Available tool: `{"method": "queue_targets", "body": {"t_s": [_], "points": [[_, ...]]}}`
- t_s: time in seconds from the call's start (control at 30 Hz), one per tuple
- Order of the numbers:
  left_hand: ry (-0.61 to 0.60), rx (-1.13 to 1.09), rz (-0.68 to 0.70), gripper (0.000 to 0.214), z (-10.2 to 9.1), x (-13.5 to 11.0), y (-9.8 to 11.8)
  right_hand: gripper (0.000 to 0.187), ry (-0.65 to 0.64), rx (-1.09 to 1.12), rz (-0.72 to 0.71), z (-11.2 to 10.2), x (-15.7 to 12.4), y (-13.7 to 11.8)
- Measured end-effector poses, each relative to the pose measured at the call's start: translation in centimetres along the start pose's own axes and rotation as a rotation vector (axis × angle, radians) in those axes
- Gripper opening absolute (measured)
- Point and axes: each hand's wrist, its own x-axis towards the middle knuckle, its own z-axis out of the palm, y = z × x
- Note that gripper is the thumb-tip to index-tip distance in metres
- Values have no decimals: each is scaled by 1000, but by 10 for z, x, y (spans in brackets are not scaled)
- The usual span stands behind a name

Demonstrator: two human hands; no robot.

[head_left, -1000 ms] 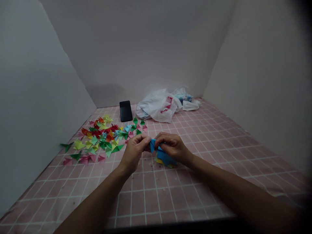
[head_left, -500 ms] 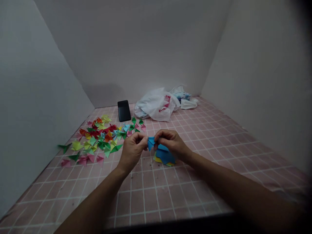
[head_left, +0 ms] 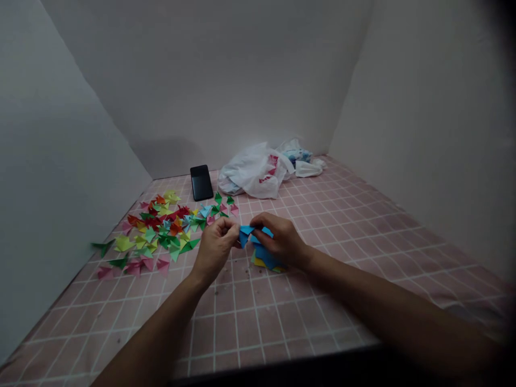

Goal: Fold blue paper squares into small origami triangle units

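Note:
Between my two hands is a small piece of folded blue paper (head_left: 245,235), roughly triangular with its point downward. My left hand (head_left: 215,244) pinches its left side between thumb and fingers. On the opposite side, my right hand (head_left: 282,239) grips the paper's right edge, fingertips closed on it. Partly hidden under the right hand lies a stack of paper sheets (head_left: 265,257), blue on top with yellow and green edges showing. Left of my hands spreads a heap of small folded paper pieces (head_left: 161,223) in red, orange, yellow, green, blue and pink.
A black phone (head_left: 201,183) lies toward the back wall. Beside it rests a crumpled white plastic bag (head_left: 256,169) with red print, and a white packet (head_left: 308,168) sits further right. Pale walls enclose the pink checked tablecloth (head_left: 342,215) on three sides.
The view has shifted slightly. My right fingers have moved up and over the folded blue paper's top edge, and its triangular face shows wider. The left hand keeps its pinch.

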Motion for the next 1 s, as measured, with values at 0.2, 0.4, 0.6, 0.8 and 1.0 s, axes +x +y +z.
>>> {"method": "queue_targets", "body": {"t_s": [0.2, 0.4, 0.6, 0.8, 1.0], "points": [[-14, -15, -24, 23, -1, -1, 4, 15, -25, -148, -142, -2, 0, 1], [-44, -115, -108, 26, 0, -1, 6, 15, -22, -130, -152, -2, 0, -1], [-86, -98, -145, 26, 1, -1, 9, 13, -27, -125, -171, -1, 0, -2], [-103, -123, -161, 28, 1, 0, 5, 13, -31, -75, -129, -1, -1, -5], [-101, -155, -198, 30, 0, 0, 7, 20, -23, 40, -76, 0, -2, -7]]}}
